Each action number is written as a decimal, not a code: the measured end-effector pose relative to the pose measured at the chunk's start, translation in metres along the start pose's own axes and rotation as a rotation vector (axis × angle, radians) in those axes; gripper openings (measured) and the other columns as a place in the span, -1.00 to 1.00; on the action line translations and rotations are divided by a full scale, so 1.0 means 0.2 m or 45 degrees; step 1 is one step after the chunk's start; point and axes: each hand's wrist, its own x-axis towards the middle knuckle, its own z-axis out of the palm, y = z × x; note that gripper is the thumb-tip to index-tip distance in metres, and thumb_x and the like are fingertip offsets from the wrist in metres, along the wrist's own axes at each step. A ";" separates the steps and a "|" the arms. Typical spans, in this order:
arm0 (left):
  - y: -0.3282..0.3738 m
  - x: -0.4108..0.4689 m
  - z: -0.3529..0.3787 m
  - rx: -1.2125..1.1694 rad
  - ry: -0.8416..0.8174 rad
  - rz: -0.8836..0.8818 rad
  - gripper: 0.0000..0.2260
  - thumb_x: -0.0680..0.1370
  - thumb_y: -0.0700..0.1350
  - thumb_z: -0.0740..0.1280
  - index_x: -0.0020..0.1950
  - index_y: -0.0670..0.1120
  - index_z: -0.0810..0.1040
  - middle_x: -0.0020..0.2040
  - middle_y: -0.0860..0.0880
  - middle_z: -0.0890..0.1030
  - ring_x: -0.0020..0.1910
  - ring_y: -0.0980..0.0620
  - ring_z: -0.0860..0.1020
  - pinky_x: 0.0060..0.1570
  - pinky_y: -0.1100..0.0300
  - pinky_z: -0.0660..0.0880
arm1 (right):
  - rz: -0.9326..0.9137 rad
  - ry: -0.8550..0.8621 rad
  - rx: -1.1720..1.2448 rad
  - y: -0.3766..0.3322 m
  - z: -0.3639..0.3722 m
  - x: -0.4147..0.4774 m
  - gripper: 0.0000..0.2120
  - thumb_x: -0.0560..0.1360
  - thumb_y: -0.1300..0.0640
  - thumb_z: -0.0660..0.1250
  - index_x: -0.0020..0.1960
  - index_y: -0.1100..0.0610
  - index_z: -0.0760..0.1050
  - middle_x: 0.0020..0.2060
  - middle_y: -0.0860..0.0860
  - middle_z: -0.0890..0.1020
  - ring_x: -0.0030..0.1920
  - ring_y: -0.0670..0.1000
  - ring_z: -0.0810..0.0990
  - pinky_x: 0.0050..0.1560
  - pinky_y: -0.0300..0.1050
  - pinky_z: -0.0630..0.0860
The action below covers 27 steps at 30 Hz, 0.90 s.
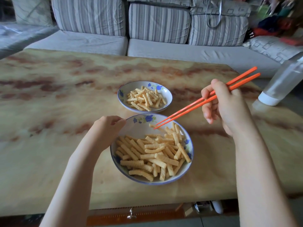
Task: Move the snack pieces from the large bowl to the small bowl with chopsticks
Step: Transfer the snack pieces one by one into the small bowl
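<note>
The large bowl (139,129) stands on the marbled table (49,112), nearest the person. It is white with a blue rim and blue flowers. The snack pieces (152,154) (pale yellow, crinkle-cut sticks) fill its near half and right side; the far inner wall is mostly bare. One single piece (152,126) lies alone on that far wall.

The small bowl (127,89) stands just beyond the large bowl, close to it but apart. It carries the same pattern and holds its own heap of sticks (146,99).

Left hand (106,130): fingers curled onto the far-left rim of the large bowl, gripping it.

Right hand (224,105): clenched round the orange chopsticks (188,108), raised above the table to the right of both bowls. The chopsticks slant down and left — their tips sit slightly apart, over the far inner wall of the large bowl, at the single piece. No piece is held between the tips; whether they touch the piece cannot be told.

Surroundings: a striped grey sofa (98,41) runs behind the table, and a clear bottle (285,79) with a white end stands at the table's right edge.
</note>
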 end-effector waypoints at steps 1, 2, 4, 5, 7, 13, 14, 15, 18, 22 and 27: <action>0.00 0.00 0.00 0.001 0.002 0.000 -0.82 0.58 -0.06 0.22 -0.02 -0.02 0.63 -0.05 -0.11 0.62 -0.09 -0.07 0.52 -0.28 0.21 0.36 | -0.004 0.034 0.050 0.00 0.01 0.00 -0.60 0.64 0.10 0.03 -0.32 0.16 0.39 -0.67 0.08 0.42 -0.69 0.05 0.30 -0.59 -0.30 0.14; 0.00 0.00 0.00 0.007 0.007 0.003 -0.81 0.58 -0.05 0.22 -0.01 -0.03 0.63 -0.05 -0.11 0.62 -0.09 -0.07 0.52 -0.27 0.19 0.34 | -0.013 0.069 0.105 0.00 0.01 0.01 -0.61 0.64 0.11 0.03 -0.32 0.16 0.38 -0.67 0.07 0.42 -0.69 0.04 0.30 -0.59 -0.30 0.15; 0.00 0.00 0.00 0.015 0.014 0.012 -0.80 0.58 -0.06 0.22 0.01 -0.04 0.64 -0.05 -0.11 0.62 -0.09 -0.07 0.51 -0.27 0.18 0.34 | -0.044 0.147 0.224 0.00 0.04 0.01 -0.62 0.63 0.13 0.02 -0.32 0.16 0.37 -0.66 0.03 0.42 -0.68 0.03 0.32 -0.58 -0.26 0.16; 0.00 0.00 0.00 0.013 0.014 0.014 -0.80 0.58 -0.06 0.22 0.01 -0.04 0.64 -0.05 -0.11 0.62 -0.10 -0.07 0.51 -0.29 0.21 0.35 | -0.059 0.191 0.288 0.00 0.05 0.02 -0.62 0.63 0.14 0.02 -0.32 0.15 0.37 -0.65 0.01 0.43 -0.67 0.02 0.33 -0.58 -0.23 0.17; 0.00 0.00 0.00 0.007 0.011 0.016 -0.81 0.58 -0.06 0.22 -0.01 -0.03 0.63 -0.06 -0.11 0.62 -0.12 -0.07 0.52 -0.30 0.28 0.36 | -0.077 0.275 0.389 0.01 0.07 0.03 -0.63 0.63 0.16 0.03 -0.33 0.14 0.37 -0.64 -0.04 0.44 -0.66 0.00 0.36 -0.57 -0.21 0.20; 0.00 0.00 0.00 -0.021 0.004 0.003 -0.82 0.58 -0.07 0.22 -0.04 -0.04 0.63 -0.07 -0.12 0.63 -0.08 -0.09 0.54 -0.24 0.27 0.38 | -0.074 0.424 0.411 0.07 0.15 0.07 -0.63 0.63 0.14 0.01 -0.31 0.15 0.37 -0.65 0.01 0.43 -0.65 0.02 0.37 -0.55 -0.28 0.27; 0.00 0.00 0.00 -0.019 0.003 0.004 -0.81 0.58 -0.07 0.22 -0.04 -0.03 0.63 -0.07 -0.11 0.63 -0.09 -0.09 0.53 -0.24 0.25 0.38 | -0.074 0.432 0.408 0.08 0.16 0.08 -0.63 0.64 0.13 0.01 -0.31 0.16 0.36 -0.65 0.02 0.44 -0.65 0.02 0.37 -0.56 -0.29 0.28; 0.00 0.00 0.00 -0.014 0.001 0.006 -0.81 0.58 -0.07 0.22 -0.04 -0.04 0.63 -0.07 -0.11 0.63 -0.08 -0.08 0.53 -0.24 0.23 0.38 | -0.077 0.433 0.401 0.09 0.17 0.09 -0.62 0.64 0.13 0.00 -0.30 0.16 0.37 -0.65 0.02 0.44 -0.65 0.02 0.37 -0.56 -0.29 0.29; 0.00 0.00 -0.01 0.003 -0.008 0.009 -0.79 0.58 -0.06 0.21 -0.02 -0.05 0.64 -0.07 -0.10 0.63 -0.08 -0.08 0.53 -0.25 0.22 0.38 | -0.095 0.395 0.381 0.12 0.21 0.12 -0.62 0.66 0.12 0.00 -0.29 0.15 0.37 -0.65 0.01 0.46 -0.64 0.02 0.40 -0.53 -0.24 0.30; 0.00 0.00 -0.01 0.001 -0.009 0.009 -0.80 0.58 -0.06 0.22 -0.04 -0.06 0.63 -0.09 -0.12 0.63 -0.11 -0.08 0.52 -0.26 0.27 0.37 | -0.128 0.314 0.338 0.17 0.24 0.14 -0.61 0.67 0.11 0.00 -0.27 0.15 0.40 -0.63 0.01 0.49 -0.62 0.02 0.43 -0.47 -0.13 0.31; 0.00 0.01 -0.01 -0.007 -0.008 0.004 -0.79 0.58 -0.07 0.22 -0.02 -0.07 0.64 -0.06 -0.13 0.63 -0.05 -0.11 0.54 -0.23 0.26 0.39 | -0.181 0.261 0.313 0.19 0.22 0.15 -0.61 0.67 0.11 -0.01 -0.25 0.16 0.41 -0.61 0.04 0.51 -0.60 0.06 0.44 -0.47 -0.11 0.31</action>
